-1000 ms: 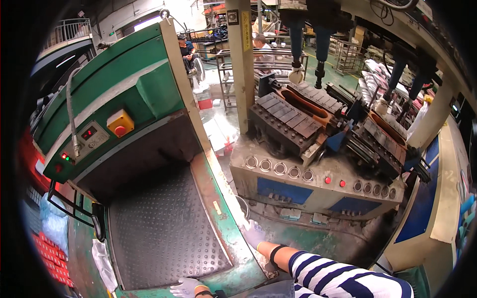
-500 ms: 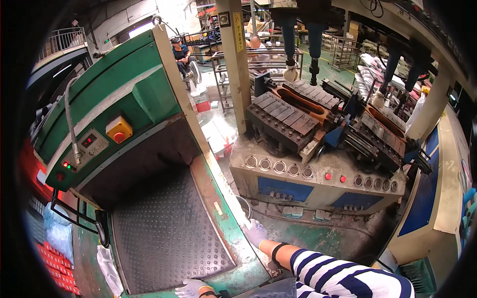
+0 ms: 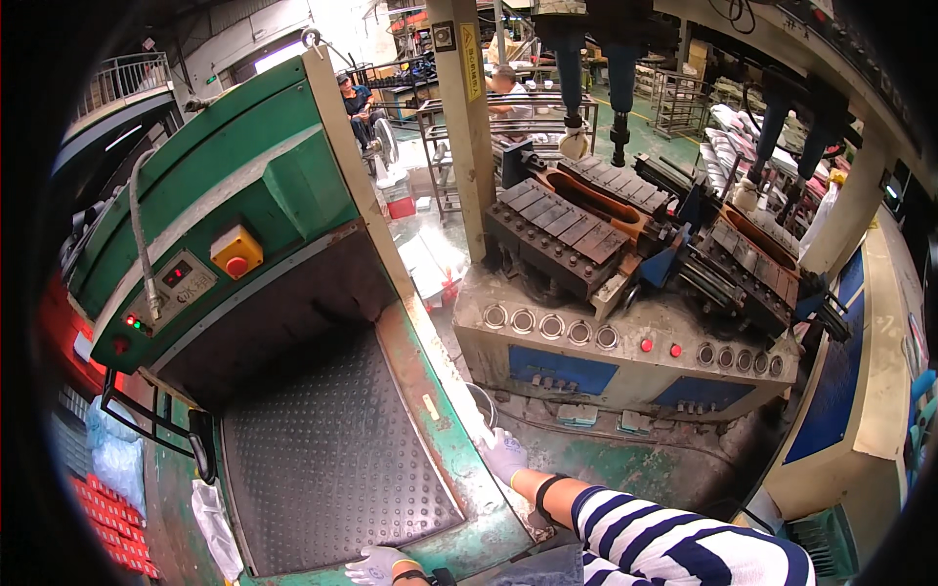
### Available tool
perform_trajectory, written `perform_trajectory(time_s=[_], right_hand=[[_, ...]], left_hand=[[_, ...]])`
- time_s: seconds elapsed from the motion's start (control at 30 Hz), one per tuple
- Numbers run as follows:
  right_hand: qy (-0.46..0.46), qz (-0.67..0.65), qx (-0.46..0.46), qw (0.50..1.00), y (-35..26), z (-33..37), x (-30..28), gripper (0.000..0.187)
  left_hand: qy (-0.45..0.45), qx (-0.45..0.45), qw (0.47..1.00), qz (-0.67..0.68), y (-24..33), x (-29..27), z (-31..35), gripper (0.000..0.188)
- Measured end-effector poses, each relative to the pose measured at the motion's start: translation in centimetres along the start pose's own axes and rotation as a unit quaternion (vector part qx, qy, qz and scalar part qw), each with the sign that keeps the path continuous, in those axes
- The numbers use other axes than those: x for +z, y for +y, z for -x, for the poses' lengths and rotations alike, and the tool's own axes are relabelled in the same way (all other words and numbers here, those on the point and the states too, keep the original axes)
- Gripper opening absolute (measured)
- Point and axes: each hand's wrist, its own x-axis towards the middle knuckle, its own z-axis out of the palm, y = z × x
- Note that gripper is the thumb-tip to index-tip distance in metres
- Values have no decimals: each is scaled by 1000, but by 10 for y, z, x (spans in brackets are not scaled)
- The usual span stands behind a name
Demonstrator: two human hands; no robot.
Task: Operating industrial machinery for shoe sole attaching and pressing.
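Left hand (image 3: 375, 565): laid on green ledge (image 3: 457, 547), fingers loosely spread
Right hand (image 3: 505, 455): grip can't be told
Yellow label (image 3: 473, 62): printed vertically

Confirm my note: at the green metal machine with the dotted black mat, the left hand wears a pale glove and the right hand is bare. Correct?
Not quite: the right hand isn't bare. The head view shows it in a pale glove, like the left hand. The rest stands.
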Motion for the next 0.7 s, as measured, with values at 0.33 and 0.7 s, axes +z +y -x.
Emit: perform_trajectory(time_s=[0.33,0.7], right_hand=[[52,-18,-15,998,4,-3,9,56],[51,-13,-16,999,4,-2,9,55]], left_hand=[[8,-8,1000,5,3,-1,0,63],[20,-11,1000,6,2,4,-2,63]])
